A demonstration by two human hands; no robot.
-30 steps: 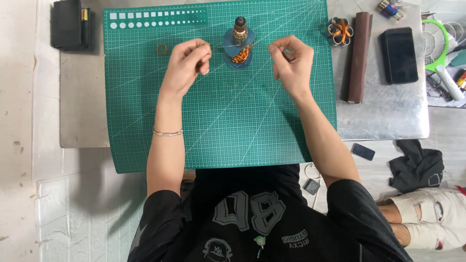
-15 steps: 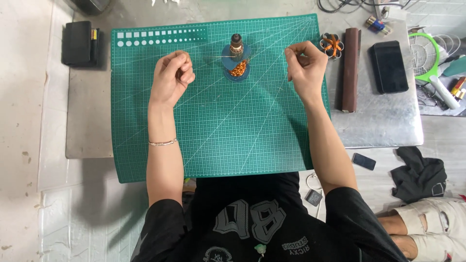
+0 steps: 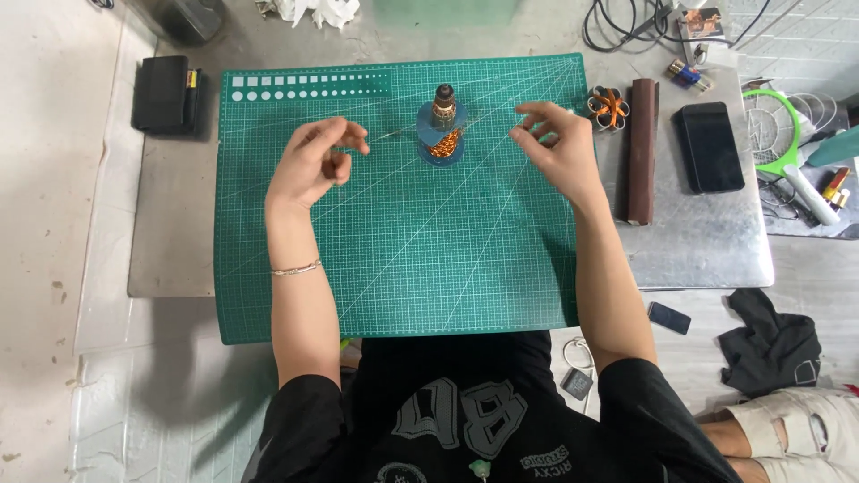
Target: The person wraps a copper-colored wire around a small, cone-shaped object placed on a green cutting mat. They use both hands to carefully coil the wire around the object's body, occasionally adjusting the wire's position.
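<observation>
Left hand [image 3: 315,165] pinches a thin wire [image 3: 394,136] from the rotor [image 3: 441,132]; right hand [image 3: 557,148] hovers half open on the mat [image 3: 403,259].

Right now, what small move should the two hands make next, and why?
Probably draw the thin wire taut: it runs from the left hand to the copper-wound rotor standing upright on the green mat. The right hand hovers open beside the rotor.
</observation>
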